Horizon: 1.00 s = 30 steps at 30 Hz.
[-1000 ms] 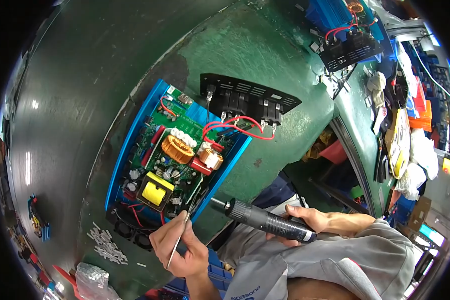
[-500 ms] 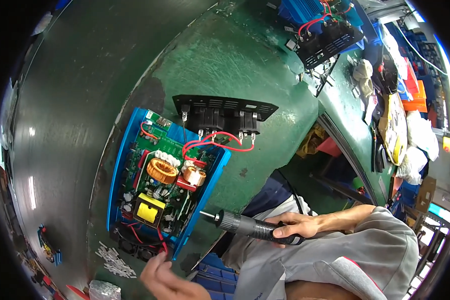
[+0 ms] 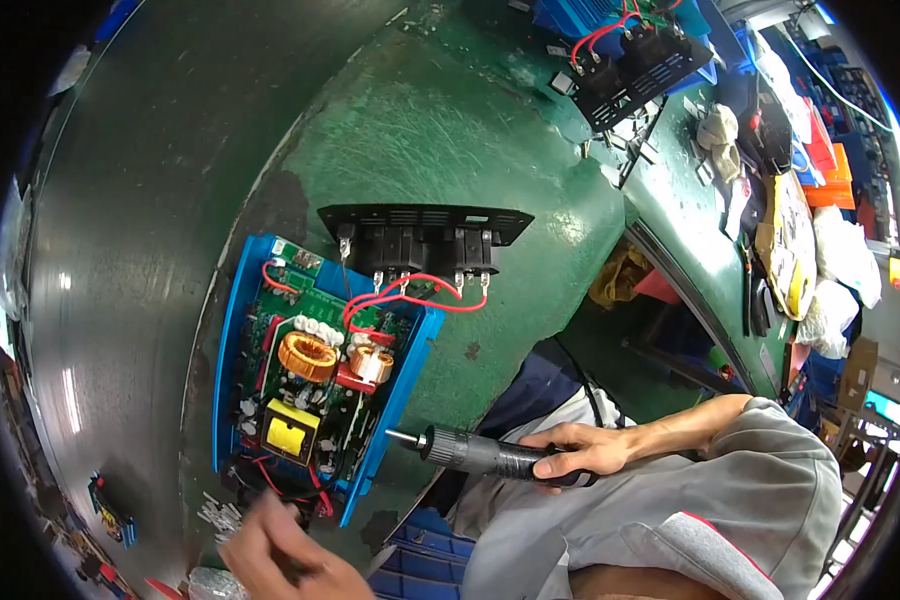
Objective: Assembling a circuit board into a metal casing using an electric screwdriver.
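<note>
My right hand (image 3: 588,450) is wrapped round a black electric screwdriver (image 3: 475,453). Its bit points left, by the right side wall of a blue metal case (image 3: 228,360). Inside the case lies a green circuit board (image 3: 315,293) with copper coils and a yellow transformer (image 3: 289,432). Red wires (image 3: 440,303) link the board to a black slotted end panel (image 3: 425,217) standing loose beyond the case. At the near end of the case, my left hand (image 3: 290,555) is over a pile of small pale strips (image 3: 218,515); its fingertips are blurred, so whether it grips anything cannot be told.
Another blue unit with a black panel (image 3: 640,85) sits at the far right of the green bench. A smooth dark strip of surface (image 3: 120,270) runs along the left. Crumpled bags (image 3: 790,250) and a cloth lie at right. Blue crates (image 3: 425,555) are below the bench edge.
My left hand has moved left, from beside the red wire at the case's near end to the pale strips. The right hand still holds the screwdriver. The whole view has shifted slightly.
</note>
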{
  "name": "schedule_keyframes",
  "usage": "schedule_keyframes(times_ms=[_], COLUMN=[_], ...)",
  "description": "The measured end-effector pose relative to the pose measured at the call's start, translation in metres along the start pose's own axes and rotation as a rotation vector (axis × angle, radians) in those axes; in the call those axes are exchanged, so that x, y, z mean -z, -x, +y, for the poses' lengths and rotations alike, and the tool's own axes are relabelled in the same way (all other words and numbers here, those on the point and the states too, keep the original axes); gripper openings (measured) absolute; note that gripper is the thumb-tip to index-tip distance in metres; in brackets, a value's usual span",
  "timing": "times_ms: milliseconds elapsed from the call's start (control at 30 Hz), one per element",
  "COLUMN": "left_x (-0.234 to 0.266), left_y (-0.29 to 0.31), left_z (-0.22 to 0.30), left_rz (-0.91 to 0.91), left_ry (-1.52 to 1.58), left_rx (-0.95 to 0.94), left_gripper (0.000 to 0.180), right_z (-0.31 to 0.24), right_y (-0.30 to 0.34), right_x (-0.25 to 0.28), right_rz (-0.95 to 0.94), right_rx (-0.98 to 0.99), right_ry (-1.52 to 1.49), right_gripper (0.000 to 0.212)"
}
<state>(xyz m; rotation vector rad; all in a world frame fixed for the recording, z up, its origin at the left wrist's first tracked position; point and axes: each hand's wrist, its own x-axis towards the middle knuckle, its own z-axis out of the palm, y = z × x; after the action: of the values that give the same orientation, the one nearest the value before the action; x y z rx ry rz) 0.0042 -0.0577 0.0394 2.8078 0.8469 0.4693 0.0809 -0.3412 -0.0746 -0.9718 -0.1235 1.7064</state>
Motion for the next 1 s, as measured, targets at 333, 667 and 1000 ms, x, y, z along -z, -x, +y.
schedule_keyframes(times_ms=[333, 667, 1000], left_x=[-0.078, -0.088, -0.096], left_y=[-0.106, -0.114, -0.090], left_z=[0.047, 0.054, 0.017], left_rz=[-0.185, -0.190, -0.089], left_ry=[-0.110, 0.120, 0.375], left_rx=[-0.054, -0.006, -0.186], left_gripper=[0.031, 0.014, 0.007], right_z=[0.007, 0.015, 0.016], right_y=[-0.001, -0.007, -0.005], right_x=[0.001, 0.012, 0.013], right_rz=[0.018, -0.039, -0.018], right_rx=[0.026, 0.057, 0.090], right_ry=[0.051, 0.071, 0.063], right_gripper=[0.043, 0.042, 0.040])
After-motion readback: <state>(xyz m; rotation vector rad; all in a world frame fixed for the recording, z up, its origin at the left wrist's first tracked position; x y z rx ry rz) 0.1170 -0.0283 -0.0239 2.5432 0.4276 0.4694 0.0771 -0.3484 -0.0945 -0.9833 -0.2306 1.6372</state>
